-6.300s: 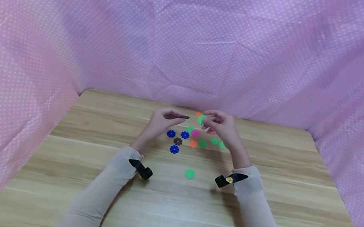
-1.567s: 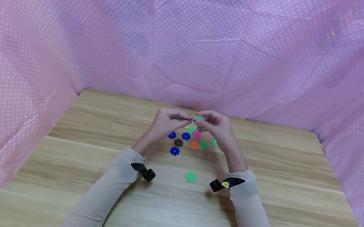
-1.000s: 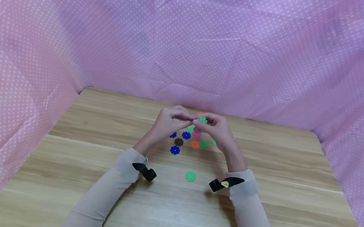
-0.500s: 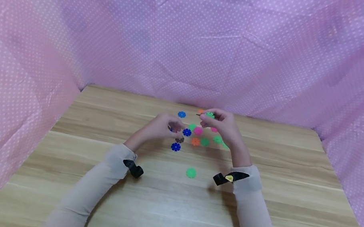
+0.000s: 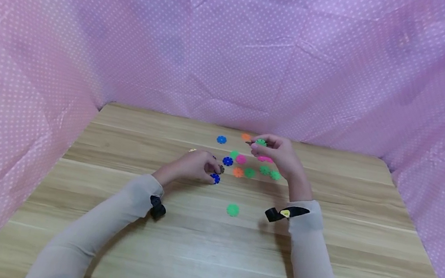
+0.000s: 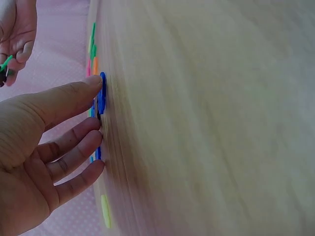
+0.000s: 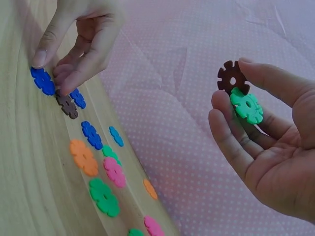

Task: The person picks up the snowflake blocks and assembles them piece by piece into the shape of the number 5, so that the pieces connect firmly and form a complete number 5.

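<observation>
Clearly, the right hand (image 7: 278,164) is grasping a brown disc (image 7: 226,73) and a green disc (image 7: 253,112) above the table (image 5: 226,269); the two notched pieces meet at their edges, with the thumb at the brown one and the fingers behind. The left hand (image 5: 192,164) is down at the tabletop, its thumb and fingers apart and its grip loose. Its thumb is at the edge of a blue disc (image 7: 44,83), while a fingertip meets a second brown disc (image 7: 67,105) lying just beside it. The left wrist view is almost edge-on, so I cannot tell how firmly they touch. Near that hand lies another blue disc (image 5: 227,161), with a pink disc (image 5: 241,159) and an orange disc (image 5: 238,172) to its right. A light blue disc (image 5: 221,140) lies farther back, and a lone bright green disc (image 5: 233,210) sits nearer the person, apart from the rest. Pink cloth (image 5: 237,52) with white dots hangs around the table. Long pale sleeves (image 5: 73,237) cover both arms.
</observation>
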Demonstrator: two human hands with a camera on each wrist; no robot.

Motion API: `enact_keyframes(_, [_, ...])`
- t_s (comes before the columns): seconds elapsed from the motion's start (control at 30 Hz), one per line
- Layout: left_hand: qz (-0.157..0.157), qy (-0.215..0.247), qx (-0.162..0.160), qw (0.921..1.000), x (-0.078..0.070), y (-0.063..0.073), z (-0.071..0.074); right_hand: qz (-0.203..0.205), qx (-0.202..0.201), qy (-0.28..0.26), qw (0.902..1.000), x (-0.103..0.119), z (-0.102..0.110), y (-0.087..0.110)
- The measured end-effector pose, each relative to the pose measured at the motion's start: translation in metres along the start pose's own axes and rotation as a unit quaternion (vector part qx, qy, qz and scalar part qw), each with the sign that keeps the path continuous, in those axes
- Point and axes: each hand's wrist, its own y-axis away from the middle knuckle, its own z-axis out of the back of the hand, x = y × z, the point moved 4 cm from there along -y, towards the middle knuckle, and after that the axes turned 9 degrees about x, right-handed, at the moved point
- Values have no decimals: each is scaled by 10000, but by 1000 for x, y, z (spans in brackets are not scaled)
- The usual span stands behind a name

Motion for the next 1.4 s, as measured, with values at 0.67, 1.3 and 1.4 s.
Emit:
enact_keyframes(0.67, [-140, 350, 389, 9985, -4, -4, -3, -130, -98, 79, 9998, 6, 9, 7])
enact_keyframes(1.3, [-406, 2093, -627, 9750, -20, -15, 16, -52, 88, 134, 9999, 6, 5, 7])
enact_keyframes(1.4, [-520, 2384, -1122, 9633, -32, -18, 28, -19, 83, 131, 9999, 7, 5, 7])
